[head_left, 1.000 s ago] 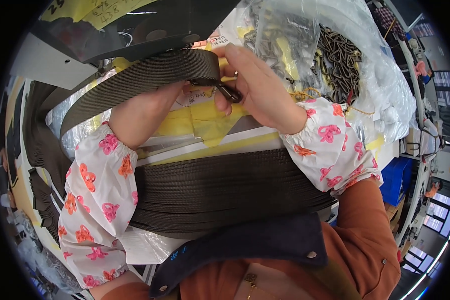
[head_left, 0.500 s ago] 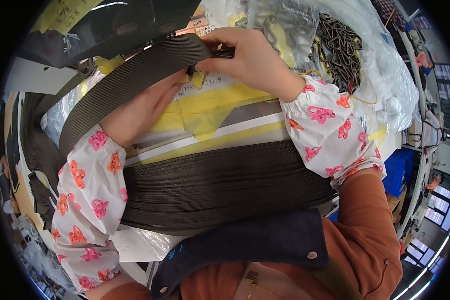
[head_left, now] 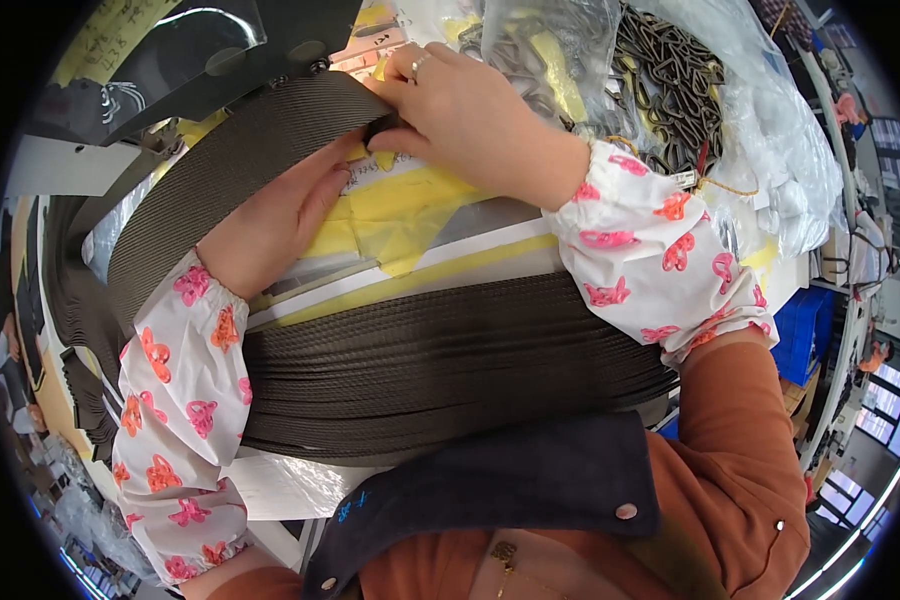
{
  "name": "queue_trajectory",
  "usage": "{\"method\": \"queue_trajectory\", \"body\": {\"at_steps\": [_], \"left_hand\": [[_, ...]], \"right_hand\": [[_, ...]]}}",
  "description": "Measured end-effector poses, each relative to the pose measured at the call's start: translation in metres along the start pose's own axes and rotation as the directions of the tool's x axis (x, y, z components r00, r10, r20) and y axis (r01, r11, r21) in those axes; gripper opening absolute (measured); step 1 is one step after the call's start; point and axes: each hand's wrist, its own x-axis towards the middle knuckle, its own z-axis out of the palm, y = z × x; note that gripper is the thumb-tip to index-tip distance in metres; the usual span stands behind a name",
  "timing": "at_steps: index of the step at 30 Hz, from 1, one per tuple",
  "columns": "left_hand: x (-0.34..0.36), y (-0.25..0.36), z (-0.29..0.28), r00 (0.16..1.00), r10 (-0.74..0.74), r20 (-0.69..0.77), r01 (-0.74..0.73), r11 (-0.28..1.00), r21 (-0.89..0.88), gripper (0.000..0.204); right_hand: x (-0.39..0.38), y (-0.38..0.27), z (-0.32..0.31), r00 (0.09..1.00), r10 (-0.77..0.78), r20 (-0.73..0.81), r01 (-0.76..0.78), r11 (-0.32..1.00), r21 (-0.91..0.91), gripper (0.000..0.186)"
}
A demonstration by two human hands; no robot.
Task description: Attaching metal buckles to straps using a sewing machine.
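Observation:
A broad dark brown webbing strap [head_left: 240,150] arches from the left up to the dark machine. My left hand [head_left: 280,215] is closed on the strap from underneath, its fingers mostly hidden behind it. At the strap's right end, my right hand [head_left: 460,110] bends its fingers and thumb round the webbing, with a ring showing on one finger. A small dark fold shows by the right thumb; whether a metal piece is in there is hidden. Closer to my body lies a thick stack of the same webbing [head_left: 450,365].
A dark machine [head_left: 220,55] stands at the upper left. Dark metal hooks [head_left: 670,80] lie heaped in clear plastic [head_left: 790,150] at the upper right. Yellow tape [head_left: 400,225] covers part of the work surface. A blue bin [head_left: 802,330] stands far right.
My right hand has shifted left and turned over the strap end, so the dark metal piece seen in its fingers before is now hidden. The left hand stays under the strap, slightly lower left.

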Motion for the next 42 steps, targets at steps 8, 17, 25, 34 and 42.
{"method": "queue_trajectory", "body": {"at_steps": [8, 17, 25, 34, 42], "left_hand": [[0.0, 0.011, -0.002, 0.994, 0.076, -0.082, -0.047, 0.95, 0.31, 0.025], [-0.01, 0.046, -0.008, 0.88, 0.473, 0.034, -0.367, 0.635, 0.679, 0.03], [-0.003, 0.009, -0.012, 0.861, 0.508, -0.031, -0.277, 0.518, 0.809, 0.032], [0.009, -0.007, -0.009, 0.86, 0.503, -0.079, -0.33, 0.668, 0.667, 0.027], [0.007, 0.001, -0.008, 0.902, 0.43, -0.042, -0.28, 0.656, 0.701, 0.032]], "right_hand": [[-0.014, -0.001, 0.016, 0.888, -0.303, -0.345, 0.321, 0.947, -0.006, 0.022], [-0.006, -0.019, 0.007, 0.964, -0.245, -0.1, 0.216, 0.947, -0.24, 0.027], [-0.015, -0.016, 0.007, 0.955, -0.277, -0.11, 0.247, 0.941, -0.232, 0.032], [-0.019, -0.012, 0.009, 0.962, -0.246, -0.118, 0.217, 0.952, -0.218, 0.031], [-0.015, -0.023, 0.004, 0.984, -0.179, -0.011, 0.168, 0.945, -0.282, 0.028]]}}
